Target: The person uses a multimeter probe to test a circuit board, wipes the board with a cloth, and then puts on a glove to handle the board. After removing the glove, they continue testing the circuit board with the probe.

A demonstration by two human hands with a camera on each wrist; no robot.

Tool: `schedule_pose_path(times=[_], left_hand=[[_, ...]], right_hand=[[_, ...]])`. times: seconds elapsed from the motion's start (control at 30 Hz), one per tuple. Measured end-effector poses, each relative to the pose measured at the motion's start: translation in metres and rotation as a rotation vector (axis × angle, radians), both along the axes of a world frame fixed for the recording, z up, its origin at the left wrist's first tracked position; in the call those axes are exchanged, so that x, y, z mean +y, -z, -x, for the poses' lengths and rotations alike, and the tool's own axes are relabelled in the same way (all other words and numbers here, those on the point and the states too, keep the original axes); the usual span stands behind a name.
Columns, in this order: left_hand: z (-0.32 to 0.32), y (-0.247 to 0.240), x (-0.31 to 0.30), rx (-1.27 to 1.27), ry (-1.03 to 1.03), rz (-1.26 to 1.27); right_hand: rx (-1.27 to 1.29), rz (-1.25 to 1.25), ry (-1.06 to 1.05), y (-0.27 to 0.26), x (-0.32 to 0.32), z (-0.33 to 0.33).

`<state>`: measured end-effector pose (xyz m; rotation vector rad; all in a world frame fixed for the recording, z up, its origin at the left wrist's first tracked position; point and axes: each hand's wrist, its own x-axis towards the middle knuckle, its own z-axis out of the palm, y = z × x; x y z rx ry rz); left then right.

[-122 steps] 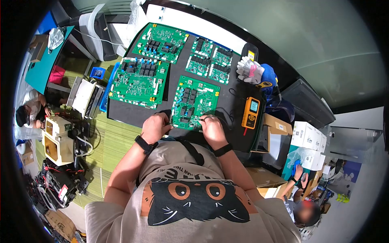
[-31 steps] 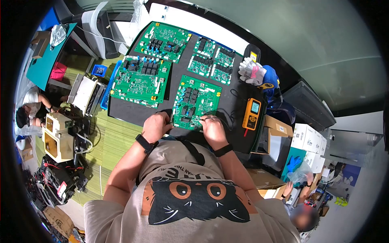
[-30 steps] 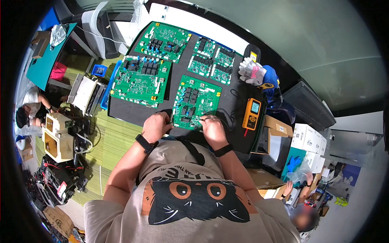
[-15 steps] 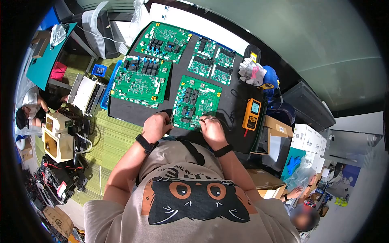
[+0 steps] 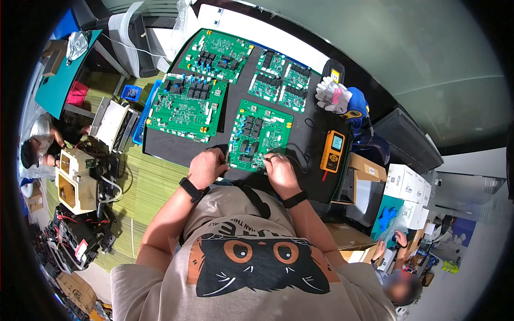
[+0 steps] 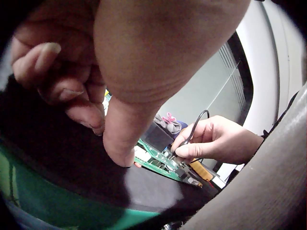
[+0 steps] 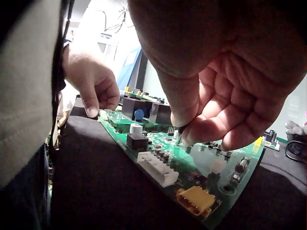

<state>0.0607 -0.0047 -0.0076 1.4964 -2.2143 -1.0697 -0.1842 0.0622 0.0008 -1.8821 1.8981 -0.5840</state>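
A large green circuit board [image 5: 259, 137] with black relays lies flat near the front edge of the black-topped table [image 5: 171, 147]. My left hand [image 5: 206, 167] holds this board's left front corner, with thumb tip [image 6: 125, 160] right at the edge and fingers bent. Over the board's right front part, my right hand [image 5: 280, 170] pinches a slim black probe [image 7: 179, 134] between thumb and index finger, its tip down among the small components. A black cable [image 6: 195, 125] arches from that grip. An orange handheld meter [image 5: 332, 150] with a lit display lies to the right.
More large green boards [image 5: 186, 107] lie at the left, partly stacked. Several small boards [image 5: 294, 96] are grouped at the back. Gloves [image 5: 331, 95] and a blue tool [image 5: 357, 103] sit back right. Cartons [image 5: 367, 167] flank the right edge; another person's hands [image 5: 400, 238] show beyond.
Both my hands keep their places at the board, the right with the probe. At the far right, the other person's hands shift about a plastic bag. The view has shifted slightly since the oldest frame.
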Motion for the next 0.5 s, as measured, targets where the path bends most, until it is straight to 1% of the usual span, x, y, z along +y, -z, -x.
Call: schedule_pose_path(times=[0.17,0.23,0.27,0.37,0.43,0.5], left_hand=[[0.000,-0.003,0.000,0.000,0.000,0.011],[0.002,-0.011,-0.002,-0.050,0.010,-0.090],[0.002,-0.011,-0.002,-0.050,0.010,-0.090],[0.001,-0.007,-0.001,-0.050,0.007,-0.077],[0.000,0.001,0.001,0.002,0.000,0.012],[0.000,0.001,0.001,0.004,-0.001,0.009]], right_hand=[[-0.017,0.005,0.005,0.001,0.000,0.001],[-0.026,0.010,0.013,0.000,0.001,0.001],[-0.026,0.010,0.013,0.000,0.001,0.001],[-0.016,0.010,0.007,0.000,0.001,0.001],[-0.012,0.014,-0.005,0.001,0.001,0.002],[-0.014,0.019,-0.001,0.000,0.002,0.002]])
